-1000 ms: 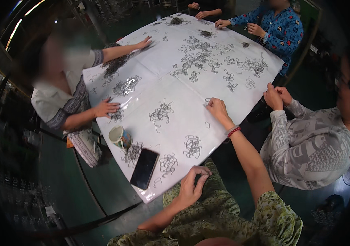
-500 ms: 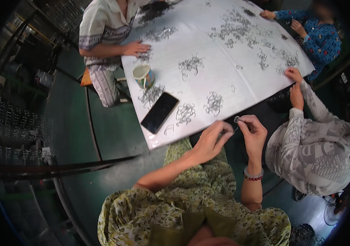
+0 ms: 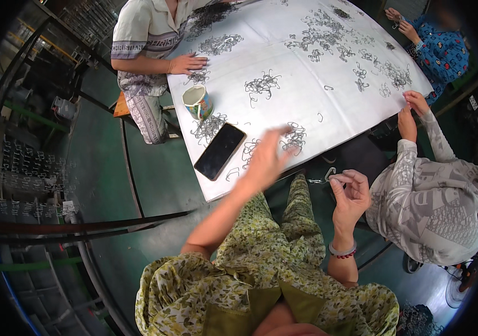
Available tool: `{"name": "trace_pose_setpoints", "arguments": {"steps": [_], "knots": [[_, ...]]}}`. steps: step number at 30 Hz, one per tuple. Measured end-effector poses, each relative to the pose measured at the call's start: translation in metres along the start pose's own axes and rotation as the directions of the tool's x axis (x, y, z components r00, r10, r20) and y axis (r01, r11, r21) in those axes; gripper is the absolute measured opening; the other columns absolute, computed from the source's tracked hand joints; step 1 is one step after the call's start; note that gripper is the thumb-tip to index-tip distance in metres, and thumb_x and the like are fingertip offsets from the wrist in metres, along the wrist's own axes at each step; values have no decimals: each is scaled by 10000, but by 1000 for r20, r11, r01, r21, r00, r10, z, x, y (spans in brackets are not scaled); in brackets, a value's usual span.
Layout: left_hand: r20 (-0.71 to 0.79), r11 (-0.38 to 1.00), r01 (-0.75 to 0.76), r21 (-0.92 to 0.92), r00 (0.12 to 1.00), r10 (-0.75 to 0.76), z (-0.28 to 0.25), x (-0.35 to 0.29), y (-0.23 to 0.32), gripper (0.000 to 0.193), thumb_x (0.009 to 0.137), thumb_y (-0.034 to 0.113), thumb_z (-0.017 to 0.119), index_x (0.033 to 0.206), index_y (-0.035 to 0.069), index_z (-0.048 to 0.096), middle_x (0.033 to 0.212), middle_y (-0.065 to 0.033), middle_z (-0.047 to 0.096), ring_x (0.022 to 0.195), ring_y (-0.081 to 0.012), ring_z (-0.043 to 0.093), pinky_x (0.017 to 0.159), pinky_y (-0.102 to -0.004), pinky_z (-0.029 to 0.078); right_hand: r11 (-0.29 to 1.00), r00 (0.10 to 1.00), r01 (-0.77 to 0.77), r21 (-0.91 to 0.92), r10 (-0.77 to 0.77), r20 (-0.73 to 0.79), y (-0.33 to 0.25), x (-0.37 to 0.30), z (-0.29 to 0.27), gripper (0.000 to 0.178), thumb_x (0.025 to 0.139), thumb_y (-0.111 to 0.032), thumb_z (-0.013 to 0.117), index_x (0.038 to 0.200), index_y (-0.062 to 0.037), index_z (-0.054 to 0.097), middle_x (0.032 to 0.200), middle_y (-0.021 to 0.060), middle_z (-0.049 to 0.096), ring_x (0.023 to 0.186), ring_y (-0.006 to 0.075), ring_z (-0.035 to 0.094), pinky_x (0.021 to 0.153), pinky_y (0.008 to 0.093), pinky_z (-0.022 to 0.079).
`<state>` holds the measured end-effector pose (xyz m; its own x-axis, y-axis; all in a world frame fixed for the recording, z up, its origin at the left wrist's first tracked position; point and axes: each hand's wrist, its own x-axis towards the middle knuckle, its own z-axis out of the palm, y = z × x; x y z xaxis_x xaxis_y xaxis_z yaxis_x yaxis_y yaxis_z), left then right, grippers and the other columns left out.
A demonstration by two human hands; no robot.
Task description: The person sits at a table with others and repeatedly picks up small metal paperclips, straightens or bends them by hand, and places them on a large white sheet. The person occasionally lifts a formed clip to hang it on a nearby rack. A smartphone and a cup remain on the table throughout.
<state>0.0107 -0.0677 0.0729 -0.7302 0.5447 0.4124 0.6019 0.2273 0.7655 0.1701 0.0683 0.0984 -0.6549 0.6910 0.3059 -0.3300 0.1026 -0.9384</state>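
My right hand [image 3: 352, 196] is raised off the table's near edge, thumb and forefinger pinching a small bent metal hook [image 3: 332, 171]. A second thin, shiny piece sticks out to its left; how the two are joined is too small to tell. My left hand [image 3: 269, 158] is over the table, smeared by motion, its thumb and fingers apart at a pile of dark wire hooks [image 3: 295, 134]. Nothing shows between those fingers. Partly behind this hand lies another pile of hooks [image 3: 249, 151]. A black phone [image 3: 220, 152] rests to the left of it.
A patterned cup [image 3: 198, 103] stands on the white-covered table [image 3: 306, 89] beyond the phone, beside more hooks [image 3: 208, 129]. Further hook piles [image 3: 262, 83] spread across it. Co-workers sit at the left, right and far right; one hand [image 3: 187, 64] lies flat on the table.
My left hand has left my right hand and moved forward and left over the hook pile. My right hand has shifted slightly down and right, still pinching the hook.
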Motion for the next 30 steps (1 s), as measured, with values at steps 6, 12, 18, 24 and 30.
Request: {"name": "trace_pose_setpoints", "arguments": {"steps": [6,12,18,24,30], "knots": [[-145,740,268,617,963,-228,-20,75,-150,264,919,212,592,829,-32,638,911,-231,635,882,-409,630,689,-497,517,997,997,-80,-6,80,-11,1,-1,-4,265,803,71,728,1019,24,582,878,79,696,803,100,557,834,270,436],[-97,713,200,673,978,-183,-1,77,-179,122,862,44,539,941,-34,588,959,-218,614,901,-390,620,735,-479,544,999,999,-32,3,32,-16,10,2,-13,267,806,86,721,1030,27,587,866,64,680,814,104,572,782,244,452],[-153,919,25,394,987,39,-4,62,-142,120,939,69,577,978,-44,566,911,-223,633,821,-311,650,671,-415,509,980,999,-46,-193,39,-38,3,-7,-13,304,802,42,735,1072,0,603,847,33,686,761,66,582,716,217,439],[205,866,338,-368,938,-278,-14,11,25,183,965,89,597,1032,-82,596,855,-105,652,735,-155,662,685,-300,549,995,1000,-5,-97,4,-14,19,-11,-3,298,804,78,719,1074,19,607,851,27,684,746,61,552,716,203,441],[203,873,137,-468,978,-45,6,-21,63,131,887,36,675,973,-38,610,964,-95,638,866,-167,635,751,-298,528,995,1000,10,-97,-12,-16,23,-20,0,308,815,67,722,1088,29,585,880,61,696,819,86,606,796,238,457]]}}
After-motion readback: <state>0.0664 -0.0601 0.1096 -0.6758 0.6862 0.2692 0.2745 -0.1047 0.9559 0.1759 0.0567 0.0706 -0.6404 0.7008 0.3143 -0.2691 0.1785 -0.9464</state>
